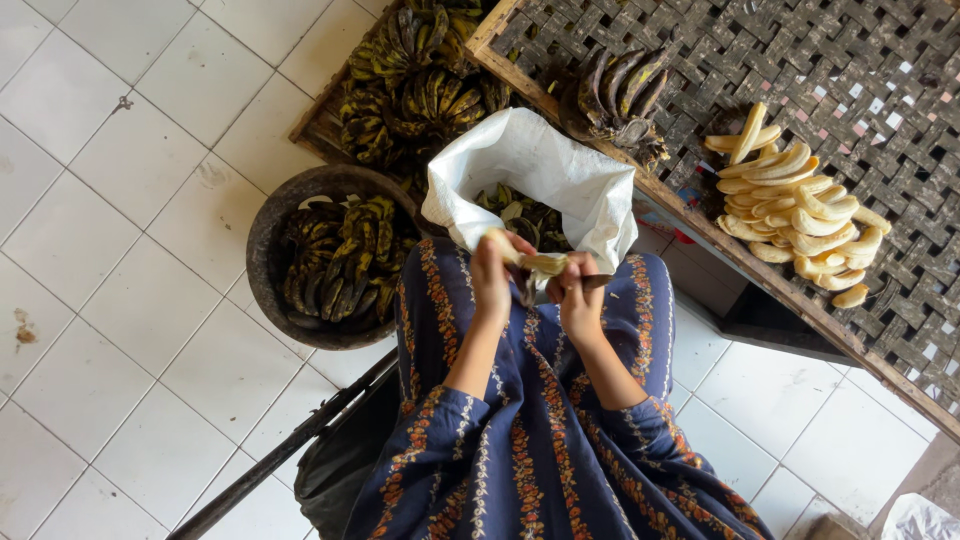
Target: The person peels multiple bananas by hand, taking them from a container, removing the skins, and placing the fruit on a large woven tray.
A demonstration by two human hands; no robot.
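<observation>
**Banana peeling: partway through, one fruit in hand**

Progress. Heap of peeled bananas (795,205) already stacked on the woven tray (900,90), pale and bare, roughly two dozen by eye. Well apart from it, on the same tray's upper edge, one dark unpeeled bunch (618,90) waiting. More unpeeled stock than peeled in view, so judged less than half done.

In hand. Left hand (492,278) closed around a half-stripped banana (530,262), held over the lap just in front of the sack mouth; pale flesh exposed at the top, skin hanging at the lower end. Right hand (580,300) closed too, gripping what looks like a small knife (598,281), dark tip only visible, so not certain. Both hands touching or nearly touching at the fruit.

Containers.
- White sack (535,170), mouth folded open, resting against the knees: dark and greenish strips inside, probably discarded skins.
- Round dark basin (262,240) on the tiled floor, left of the lap: filled with blackish-green unpeeled bananas (340,262), packed in bunches.
- Wooden crate (318,118) beyond the basin: further unpeeled bunches, piled above the rim.
- Woven tray: peeled heap at right, one bunch at its near edge, rest of weave bare.

Dark bag (340,460) beside the left knee, contents hidden.
</observation>
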